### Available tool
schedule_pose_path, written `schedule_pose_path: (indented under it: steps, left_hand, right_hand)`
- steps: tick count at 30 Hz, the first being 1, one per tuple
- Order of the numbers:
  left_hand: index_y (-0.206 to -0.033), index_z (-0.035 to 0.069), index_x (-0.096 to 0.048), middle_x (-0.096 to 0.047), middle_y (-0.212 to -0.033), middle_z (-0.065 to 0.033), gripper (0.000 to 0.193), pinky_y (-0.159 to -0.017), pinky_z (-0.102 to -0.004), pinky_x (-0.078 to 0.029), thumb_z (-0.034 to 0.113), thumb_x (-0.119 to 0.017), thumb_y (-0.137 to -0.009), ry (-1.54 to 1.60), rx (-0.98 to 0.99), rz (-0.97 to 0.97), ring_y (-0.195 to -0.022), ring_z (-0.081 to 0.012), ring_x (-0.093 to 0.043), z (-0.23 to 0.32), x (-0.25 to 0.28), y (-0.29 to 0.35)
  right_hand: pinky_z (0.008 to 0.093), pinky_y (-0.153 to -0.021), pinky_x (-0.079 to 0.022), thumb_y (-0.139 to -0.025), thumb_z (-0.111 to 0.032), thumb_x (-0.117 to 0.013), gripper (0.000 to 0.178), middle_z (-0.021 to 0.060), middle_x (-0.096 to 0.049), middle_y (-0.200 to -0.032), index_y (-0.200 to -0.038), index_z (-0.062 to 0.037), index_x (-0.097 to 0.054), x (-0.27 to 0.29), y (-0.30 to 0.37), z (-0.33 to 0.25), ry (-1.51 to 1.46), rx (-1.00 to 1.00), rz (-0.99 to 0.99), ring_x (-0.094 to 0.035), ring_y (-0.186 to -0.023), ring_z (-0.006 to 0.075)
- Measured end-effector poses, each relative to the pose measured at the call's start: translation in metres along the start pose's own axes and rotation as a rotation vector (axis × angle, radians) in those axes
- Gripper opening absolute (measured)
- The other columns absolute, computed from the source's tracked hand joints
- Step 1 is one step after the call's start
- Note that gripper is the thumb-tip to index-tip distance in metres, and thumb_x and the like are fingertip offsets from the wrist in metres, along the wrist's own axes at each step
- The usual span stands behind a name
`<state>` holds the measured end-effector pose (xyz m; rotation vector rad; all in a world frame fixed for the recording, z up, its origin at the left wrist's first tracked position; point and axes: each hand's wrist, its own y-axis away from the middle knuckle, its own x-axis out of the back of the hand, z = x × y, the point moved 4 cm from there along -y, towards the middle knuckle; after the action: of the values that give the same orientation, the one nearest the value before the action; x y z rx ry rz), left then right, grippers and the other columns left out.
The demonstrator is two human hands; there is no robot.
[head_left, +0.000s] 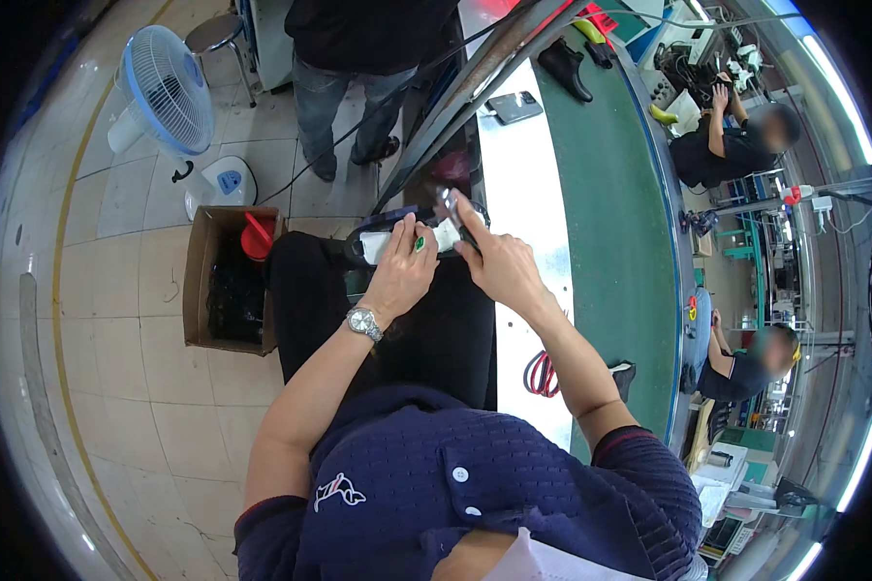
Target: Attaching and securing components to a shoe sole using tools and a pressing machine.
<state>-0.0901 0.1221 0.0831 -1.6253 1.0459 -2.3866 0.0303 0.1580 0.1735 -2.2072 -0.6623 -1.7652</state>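
Across my lap lies a dark, shoe-shaped piece with a long white face (pixel 376 249); its far rim is dark blue. My left hand (pixel 407 266) presses on it, fingers close together over the white face, with a green-stoned ring on one finger. In my right hand (pixel 501 259) is a metal-headed hand tool (pixel 446 201), fingers wrapped round its handle. The tool's head is blurred over the piece's far edge, so its exact kind is unclear. My right hand covers part of the white face.
Left of my lap stands a cardboard box (pixel 200 281) holding a red container (pixel 257 235); a fan (pixel 168 92) is beyond. On my right runs a metal ledge with a phone (pixel 514 107) and red-black loops (pixel 542 374), beside a green belt (pixel 620 252). People work nearby.
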Motion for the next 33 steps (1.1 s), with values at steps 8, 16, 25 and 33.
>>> schedule_pose_path:
  steps: [8, 16, 25, 33]
  left_hand:
    - [-0.114, -0.011, -0.053, -0.055, -0.111, -0.0204, 0.054, -0.099, -0.0398, -0.040, 0.013, -0.072, -0.069, 0.155, 0.246, -0.181, -0.109, -0.0353, -0.052, -0.021, 0.031, -0.020]
    - [-0.113, -0.018, -0.053, -0.056, -0.108, -0.0250, 0.047, -0.099, -0.0394, -0.039, 0.004, -0.060, -0.072, -0.109, 0.065, -0.196, -0.107, -0.0369, -0.052, -0.012, 0.034, -0.004]
    - [-0.118, -0.016, -0.053, -0.053, -0.118, -0.0268, 0.048, -0.105, -0.0443, -0.035, 0.007, -0.058, -0.077, -0.168, 0.090, -0.191, -0.116, -0.0412, -0.048, -0.010, 0.032, 0.006]
    - [-0.120, -0.016, -0.048, -0.053, -0.120, -0.0264, 0.048, -0.108, -0.0429, -0.034, 0.007, -0.058, -0.079, -0.074, 0.132, -0.056, -0.120, -0.0391, -0.048, -0.012, 0.031, 0.012]
  right_hand:
    - [0.0515, -0.062, -0.049, -0.091, -0.017, -0.055, 0.072, 0.0244, -0.062, -0.064, -0.150, -0.0216, -0.016, -0.025, 0.002, 0.015, 0.007, -0.076, -0.063, -0.062, -0.063, 0.0446]
    - [0.0506, -0.059, -0.049, -0.090, -0.015, -0.055, 0.068, 0.0218, -0.061, -0.062, -0.149, -0.0156, -0.021, -0.005, 0.007, -0.022, -0.172, -0.078, 0.154, -0.063, -0.060, 0.0408]
    - [0.0529, -0.059, -0.048, -0.086, -0.013, -0.057, 0.075, 0.0234, -0.061, -0.062, -0.149, -0.0135, -0.017, -0.011, 0.005, -0.030, -0.198, -0.002, 0.136, -0.062, -0.060, 0.0429]
    - [0.0514, -0.058, -0.048, -0.085, -0.013, -0.059, 0.080, 0.0234, -0.062, -0.065, -0.151, -0.0155, -0.013, -0.012, -0.002, -0.033, -0.147, 0.002, 0.036, -0.062, -0.061, 0.0410]
